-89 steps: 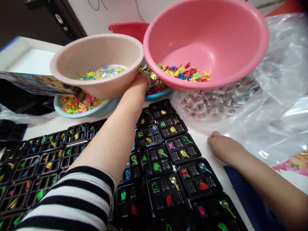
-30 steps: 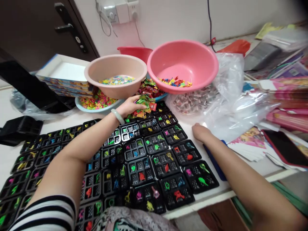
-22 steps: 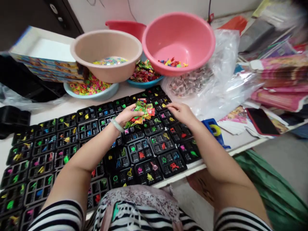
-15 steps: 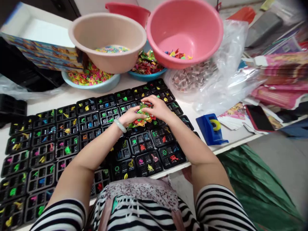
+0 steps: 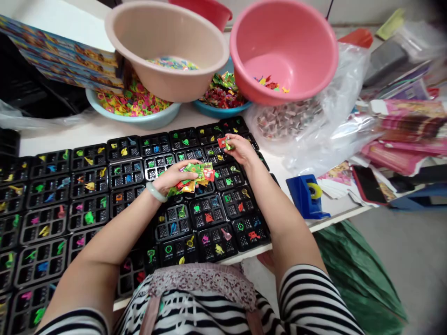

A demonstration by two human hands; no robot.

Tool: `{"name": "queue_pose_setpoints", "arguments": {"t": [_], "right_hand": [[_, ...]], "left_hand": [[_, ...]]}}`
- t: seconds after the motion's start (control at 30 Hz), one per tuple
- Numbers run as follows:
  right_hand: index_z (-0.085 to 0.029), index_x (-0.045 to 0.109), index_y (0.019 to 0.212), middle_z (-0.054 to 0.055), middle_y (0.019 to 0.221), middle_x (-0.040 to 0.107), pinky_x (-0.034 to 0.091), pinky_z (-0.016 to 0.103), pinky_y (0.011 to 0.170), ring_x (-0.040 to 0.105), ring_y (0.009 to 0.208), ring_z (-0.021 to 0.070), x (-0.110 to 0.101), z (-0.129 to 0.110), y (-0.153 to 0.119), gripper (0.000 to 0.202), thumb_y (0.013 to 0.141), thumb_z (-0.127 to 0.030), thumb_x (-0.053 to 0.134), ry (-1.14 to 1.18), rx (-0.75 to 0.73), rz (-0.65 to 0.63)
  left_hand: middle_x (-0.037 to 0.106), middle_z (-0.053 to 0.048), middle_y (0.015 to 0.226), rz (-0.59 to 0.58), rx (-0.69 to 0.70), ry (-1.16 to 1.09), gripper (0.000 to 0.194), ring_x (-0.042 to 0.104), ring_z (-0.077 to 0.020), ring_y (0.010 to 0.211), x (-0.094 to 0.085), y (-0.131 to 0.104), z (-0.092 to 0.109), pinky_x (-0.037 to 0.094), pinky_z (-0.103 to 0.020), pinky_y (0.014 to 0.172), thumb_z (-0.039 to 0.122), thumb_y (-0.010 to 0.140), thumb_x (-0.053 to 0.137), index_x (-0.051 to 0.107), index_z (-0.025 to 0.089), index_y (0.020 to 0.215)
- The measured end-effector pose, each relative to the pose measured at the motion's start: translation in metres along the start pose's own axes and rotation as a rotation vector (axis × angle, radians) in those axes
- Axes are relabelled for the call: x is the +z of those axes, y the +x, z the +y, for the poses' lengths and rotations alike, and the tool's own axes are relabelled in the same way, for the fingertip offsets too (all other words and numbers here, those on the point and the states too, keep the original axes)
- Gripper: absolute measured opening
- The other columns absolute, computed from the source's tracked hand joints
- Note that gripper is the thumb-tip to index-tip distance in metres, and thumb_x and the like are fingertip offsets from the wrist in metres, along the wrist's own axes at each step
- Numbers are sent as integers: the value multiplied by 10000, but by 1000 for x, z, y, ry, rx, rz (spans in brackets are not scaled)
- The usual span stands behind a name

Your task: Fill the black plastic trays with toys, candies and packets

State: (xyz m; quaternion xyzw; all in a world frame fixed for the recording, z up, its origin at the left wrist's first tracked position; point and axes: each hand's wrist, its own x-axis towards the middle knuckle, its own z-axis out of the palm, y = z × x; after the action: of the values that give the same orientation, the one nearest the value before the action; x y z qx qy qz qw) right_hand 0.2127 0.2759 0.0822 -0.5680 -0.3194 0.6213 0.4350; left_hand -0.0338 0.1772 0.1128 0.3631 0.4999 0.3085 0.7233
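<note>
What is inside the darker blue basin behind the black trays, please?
The darker blue basin holds shiny red and green packets. The beige basin and pink basin partly cover it; what lies beneath those packets is hidden.

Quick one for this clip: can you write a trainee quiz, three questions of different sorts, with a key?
1. Multiple choice: which hand holds the larger bunch of packets?
A) left
B) right
C) both equal

2. True or false: the tape dispenser stands to the left of the trays.

3. Fill in: on the left wrist is a pale ____.

Key
1: A. The left hand holds a thick bunch; the right hand has far fewer.
2: False. The tape dispenser is to the right of the trays.
3: Bangle.
</note>
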Motion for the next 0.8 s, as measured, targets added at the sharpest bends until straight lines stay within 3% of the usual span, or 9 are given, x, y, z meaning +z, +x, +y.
{"name": "queue_pose_setpoints", "arguments": {"t": [0.17, 0.33, 0.47, 0.63, 0.8], "right_hand": [[-193, 620, 962, -36, 810, 661, 525, 196, 627, 610, 717, 93, 9, -7, 42, 191, 798, -152, 707, -151, -81, 99], [-157, 704, 983, 16, 924, 707, 614, 316, 741, 650, 760, 134, 26, -4, 79, 148, 842, -202, 709, -461, -255, 161], [-134, 737, 1048, 62, 981, 729, 638, 378, 775, 679, 795, 171, 32, 3, 99, 205, 853, -187, 700, -596, -264, 120], [-153, 660, 1214, 88, 1145, 701, 653, 401, 821, 714, 888, 196, 19, 2, 104, 449, 770, -85, 686, -618, -284, 176], [-189, 626, 1077, 9, 894, 688, 656, 330, 754, 709, 785, 153, 2, 1, 82, 313, 785, -155, 732, -433, -252, 74]], "left_hand": [[785, -30, 930, 54, 3, 8, 621, 726, -190, 749, -22, -14, -4, 600, -286, 705, 263, 509, 963, 775, 226, 1099], [794, -70, 1037, 97, 23, 88, 669, 745, -215, 808, -32, -22, -8, 624, -320, 762, 355, 539, 960, 754, 201, 1156], [796, -74, 1051, 103, 54, 125, 630, 750, -225, 848, -36, -21, -9, 626, -320, 787, 380, 542, 957, 774, 199, 1117], [792, -64, 1062, 122, 32, 76, 672, 744, -216, 869, -38, -18, -7, 613, -314, 814, 344, 494, 979, 784, 198, 1120], [791, -75, 1041, 80, 10, 21, 687, 739, -203, 832, -35, -18, -10, 611, -320, 788, 337, 512, 987, 765, 178, 1142]]}}
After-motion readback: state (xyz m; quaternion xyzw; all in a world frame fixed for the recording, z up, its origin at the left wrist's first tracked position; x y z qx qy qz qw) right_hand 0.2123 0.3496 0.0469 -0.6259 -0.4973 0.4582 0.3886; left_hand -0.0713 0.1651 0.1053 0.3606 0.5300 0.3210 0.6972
